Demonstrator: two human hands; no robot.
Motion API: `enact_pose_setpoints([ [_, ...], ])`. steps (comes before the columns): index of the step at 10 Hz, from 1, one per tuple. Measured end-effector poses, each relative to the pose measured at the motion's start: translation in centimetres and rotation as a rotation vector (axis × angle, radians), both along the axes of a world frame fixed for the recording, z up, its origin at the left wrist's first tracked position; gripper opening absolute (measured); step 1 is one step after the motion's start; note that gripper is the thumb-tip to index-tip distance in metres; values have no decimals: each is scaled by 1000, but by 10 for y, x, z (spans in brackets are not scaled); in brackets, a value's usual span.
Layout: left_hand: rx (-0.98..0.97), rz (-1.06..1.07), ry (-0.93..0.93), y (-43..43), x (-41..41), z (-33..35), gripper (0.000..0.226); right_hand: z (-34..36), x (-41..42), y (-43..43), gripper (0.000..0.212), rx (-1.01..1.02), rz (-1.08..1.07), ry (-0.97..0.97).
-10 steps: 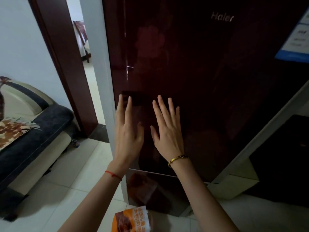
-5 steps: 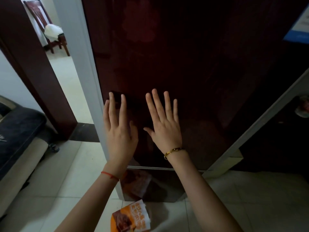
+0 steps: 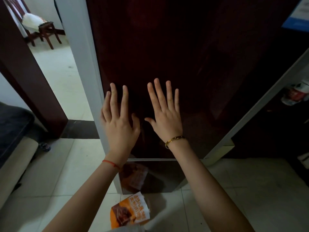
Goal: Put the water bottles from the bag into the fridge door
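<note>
Standing shut, the dark red fridge door [image 3: 184, 56] has the left hand [image 3: 120, 126] and right hand [image 3: 165, 118] raised flat before it, fingers spread and empty, contact unclear, while an orange bag [image 3: 129, 210] lies on the tiled floor [image 3: 66, 173] below.

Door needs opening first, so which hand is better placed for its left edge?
Left, probably. The left hand overlaps the white left edge of the door; the right hand is further in over its panel.

Pale tiled floor [image 3: 70, 166] (glossy); wooden chair [image 3: 45, 29] beyond dark door frame [image 3: 25, 67].
</note>
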State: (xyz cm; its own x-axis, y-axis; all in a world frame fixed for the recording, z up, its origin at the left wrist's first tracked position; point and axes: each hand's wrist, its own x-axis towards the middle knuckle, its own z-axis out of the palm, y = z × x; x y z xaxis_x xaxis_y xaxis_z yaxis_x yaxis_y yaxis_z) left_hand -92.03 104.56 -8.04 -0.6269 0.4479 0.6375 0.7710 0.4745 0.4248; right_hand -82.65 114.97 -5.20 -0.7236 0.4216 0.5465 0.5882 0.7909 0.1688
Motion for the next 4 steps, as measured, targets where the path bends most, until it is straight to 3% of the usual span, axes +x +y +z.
enact_pose_setpoints([
  [2, -35, -139, -32, -22, -1, 10, 79, 11, 13, -13, 102, -139, 107, 38],
  [4, 37, -374, -147, -57, -2, 22, 77, 3, 41, -39, 80, -510, 219, 322],
])
